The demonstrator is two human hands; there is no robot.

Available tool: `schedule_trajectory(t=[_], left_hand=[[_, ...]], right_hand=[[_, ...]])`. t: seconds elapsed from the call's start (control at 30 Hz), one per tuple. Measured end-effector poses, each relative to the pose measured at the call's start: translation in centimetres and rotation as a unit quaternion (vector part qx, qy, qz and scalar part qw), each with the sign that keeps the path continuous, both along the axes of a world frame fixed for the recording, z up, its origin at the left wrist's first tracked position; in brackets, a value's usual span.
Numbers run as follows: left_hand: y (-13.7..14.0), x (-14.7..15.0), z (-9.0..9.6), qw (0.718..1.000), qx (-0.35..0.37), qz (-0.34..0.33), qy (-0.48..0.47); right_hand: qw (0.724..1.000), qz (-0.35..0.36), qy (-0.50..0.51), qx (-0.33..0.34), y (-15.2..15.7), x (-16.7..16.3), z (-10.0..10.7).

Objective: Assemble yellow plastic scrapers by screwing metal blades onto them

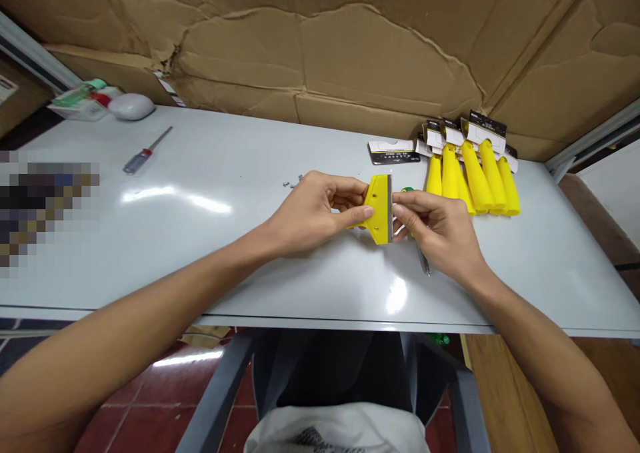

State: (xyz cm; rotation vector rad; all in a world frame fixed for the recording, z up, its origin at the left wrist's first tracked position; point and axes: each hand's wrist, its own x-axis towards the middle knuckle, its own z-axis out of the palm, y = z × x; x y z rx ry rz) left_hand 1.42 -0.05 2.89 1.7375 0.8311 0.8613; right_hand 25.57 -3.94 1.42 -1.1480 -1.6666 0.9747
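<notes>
A yellow scraper (380,210) with a metal blade along its right edge is held above the table. My left hand (320,210) is closed round its narrow end, thumb on the near face. Two small screws show in that face. My right hand (440,230) is closed in a pinch at the blade (390,216), thumb and index finger touching its edge. A thin transparent strip seems to lie along that edge. Partly hidden under my right hand, a screwdriver (425,263) with a green handle lies on the table.
Yellow handles (480,180) with black-and-white cards lie in a group at the right. A loose card (394,152) is left of them. Small screws (293,183) lie behind my left hand. Another screwdriver (145,154) and a white mouse (131,106) are at the left. Cardboard (300,53) stands behind.
</notes>
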Motion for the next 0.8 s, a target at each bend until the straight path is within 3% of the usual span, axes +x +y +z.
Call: schedule_trajectory(t=[0.23,0.5,0.63,0.7,0.8], left_hand=[[-0.2,0.1,0.1,1.0,0.009,0.015,0.013],[-0.7,0.3,0.3,0.999,0.014,0.031,0.024],[0.5,-0.8,1.4,0.998,0.012,0.053,0.005],[1.8,-2.1,2.1,0.993,0.035,0.112,-0.028],[4.1,-4.4,2.5,0.975,0.068,0.202,-0.055]], right_hand=[[0.998,0.001,-0.057,0.003,0.0,-0.4,0.4],[1.0,0.005,-0.01,0.012,0.0,-0.8,0.5],[0.999,-0.024,0.022,0.001,-0.1,-1.1,-0.5],[0.999,-0.038,-0.001,0.03,0.1,-1.0,-1.2],[0.978,-0.026,-0.144,0.15,0.8,-1.0,-2.1]])
